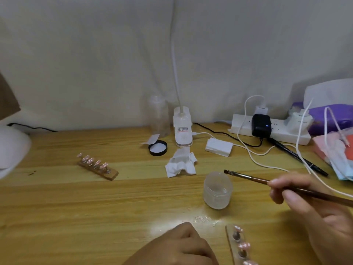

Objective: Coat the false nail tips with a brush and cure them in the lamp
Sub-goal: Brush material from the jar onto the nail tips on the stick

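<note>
My right hand (313,209) pinches a thin brown brush (254,178), whose dark tip hovers just above a frosted open jar (217,190). A wooden holder strip (232,245) with pink nail tips (243,245) lies at the bottom edge, beside my left hand (177,245), whose fingers are curled; what they hold is hidden. A second wooden strip (97,168) carrying several pink tips lies on the table at the left. The white curing lamp (11,150) shows partly at the left edge.
The jar's black lid (157,148), a crumpled white wipe (181,164) and a clip lamp base (182,129) sit mid-table. A power strip (267,129) with chargers and trailing cables, a small white box (218,147), a black pen (298,156) and packets crowd the right.
</note>
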Available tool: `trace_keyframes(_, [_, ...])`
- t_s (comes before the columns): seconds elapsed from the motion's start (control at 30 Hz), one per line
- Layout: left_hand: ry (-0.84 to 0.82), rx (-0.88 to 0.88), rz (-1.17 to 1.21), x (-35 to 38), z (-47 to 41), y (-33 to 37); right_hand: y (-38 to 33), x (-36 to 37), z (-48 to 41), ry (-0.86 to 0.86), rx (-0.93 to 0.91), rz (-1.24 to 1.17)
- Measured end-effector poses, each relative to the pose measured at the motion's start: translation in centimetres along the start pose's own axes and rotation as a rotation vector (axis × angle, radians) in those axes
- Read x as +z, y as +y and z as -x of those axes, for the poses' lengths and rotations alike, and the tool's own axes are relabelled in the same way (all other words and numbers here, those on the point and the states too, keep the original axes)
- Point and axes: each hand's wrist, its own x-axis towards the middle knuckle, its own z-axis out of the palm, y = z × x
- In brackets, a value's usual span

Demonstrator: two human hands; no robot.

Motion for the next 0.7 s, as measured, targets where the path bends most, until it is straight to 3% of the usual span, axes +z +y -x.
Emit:
trace_keyframes(0.07, [-0.056,-0.099,0.095,0.6,0.2,-0.3,0.7,-0.2,0.7,0.052,0.009,0.038])
trace_keyframes(0.13, [0.032,-0.019,0.034,0.8,0.3,-0.9,0.6,-0.2,0.2,0.038,0.008,0.022])
trace_keyframes(0.23, [-0.116,-0.057,-0.054,-1.1,0.4,-1.0,1.0,-0.1,0.8,0.079,0.062,-0.029])
trace_keyframes(0.3, [-0.080,-0.051,-0.246,-3.0,0.7,-1.2,1.2,-0.2,0.6,0.119,0.112,-0.057])
trace_keyframes(0.47, [0.207,-0.353,-0.406,-6.9,1.1,-3.6,2.3,-0.3,-0.1,0.206,0.183,-0.086])
trace_keyframes(0.7, [0.314,-0.489,-0.373,-6.6,-3.6,-7.9,2.5,-0.6,0.1,0.206,0.226,-0.160])
